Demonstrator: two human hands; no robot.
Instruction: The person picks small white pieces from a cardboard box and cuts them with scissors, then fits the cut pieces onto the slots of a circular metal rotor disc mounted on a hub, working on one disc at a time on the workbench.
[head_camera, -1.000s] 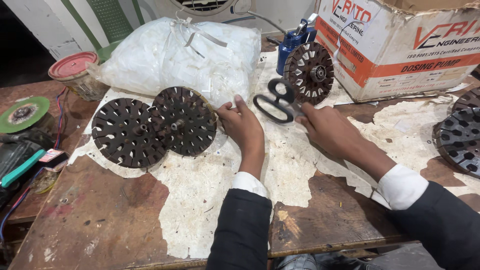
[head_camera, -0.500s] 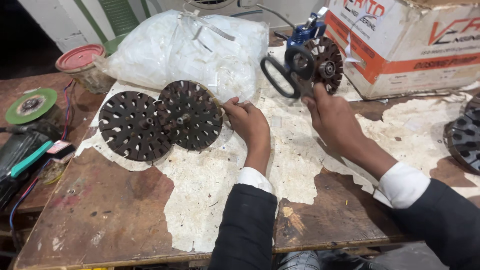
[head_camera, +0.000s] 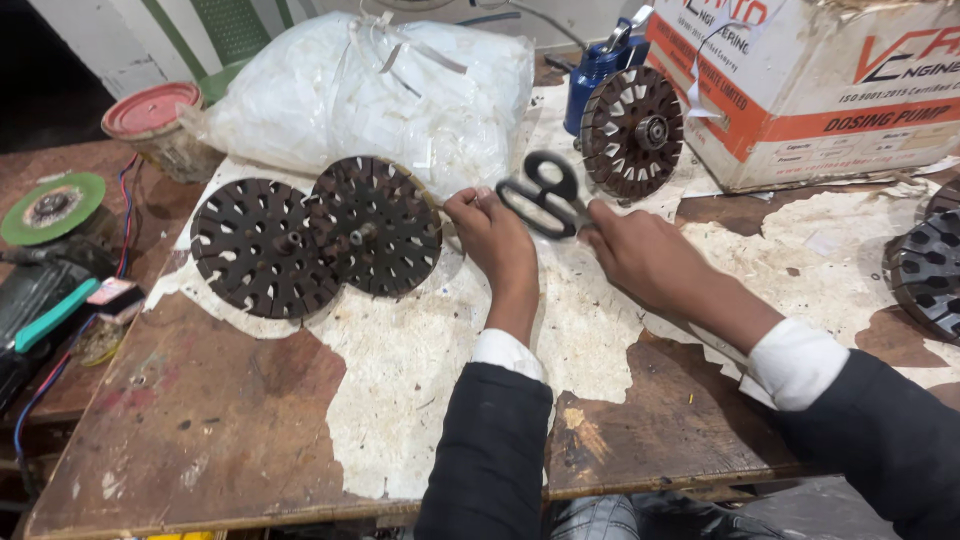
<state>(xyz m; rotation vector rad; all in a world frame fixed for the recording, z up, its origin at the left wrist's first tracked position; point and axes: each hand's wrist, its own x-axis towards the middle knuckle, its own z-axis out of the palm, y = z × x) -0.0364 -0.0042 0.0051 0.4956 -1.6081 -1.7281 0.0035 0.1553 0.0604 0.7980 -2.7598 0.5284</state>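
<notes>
My left hand (head_camera: 497, 238) is closed, its fingers pinching what looks like a thin pale strip (head_camera: 443, 207) at the rim of a dark slotted metal disc (head_camera: 376, 226). A second, similar disc (head_camera: 263, 247) lies overlapping it on the left. My right hand (head_camera: 648, 258) holds black-handled scissors (head_camera: 543, 195) by the blade end. Their handles point left, just above and to the right of my left hand. A third slotted disc (head_camera: 632, 130) stands upright behind the scissors against a blue object (head_camera: 590, 70).
A full white plastic bag (head_camera: 370, 85) lies at the back, with a cardboard box (head_camera: 830, 90) to its right. A red-lidded tin (head_camera: 152, 122), a green grinding disc (head_camera: 50, 205) and tools with wires sit left. Another dark slotted part (head_camera: 925, 268) is at the right edge. The worn wooden table (head_camera: 200, 420) shows peeling white patches.
My right hand took the scissors off the table, raised them near the upright disc, then brought them left beside my left hand. My left hand stayed by the flat disc.
</notes>
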